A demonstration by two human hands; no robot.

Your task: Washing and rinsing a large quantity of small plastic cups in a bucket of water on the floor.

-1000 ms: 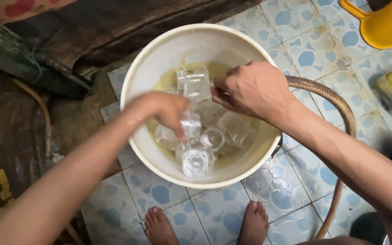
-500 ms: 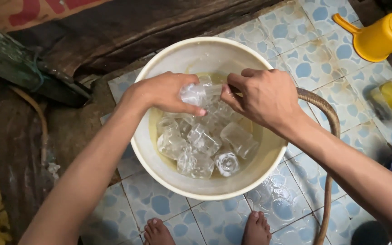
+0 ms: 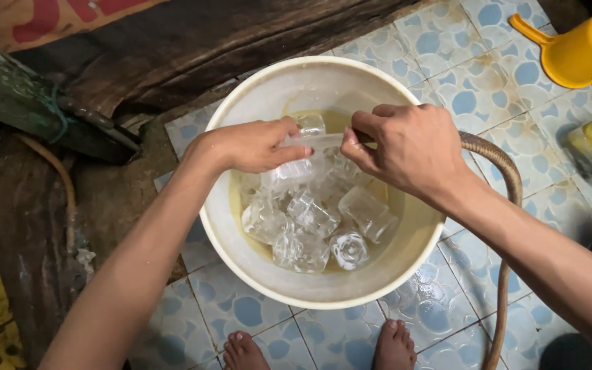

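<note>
Hovering over a cream bucket (image 3: 241, 109) of yellowish water and submerged glasses (image 3: 310, 226), one clear glass (image 3: 307, 147) is pinched between the left hand (image 3: 255, 145) and right hand (image 3: 405, 147) on a tiled floor (image 3: 474, 89)

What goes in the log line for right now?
left hand: holds clear glass | right hand: on same glass | over cream bucket of glasses
</note>
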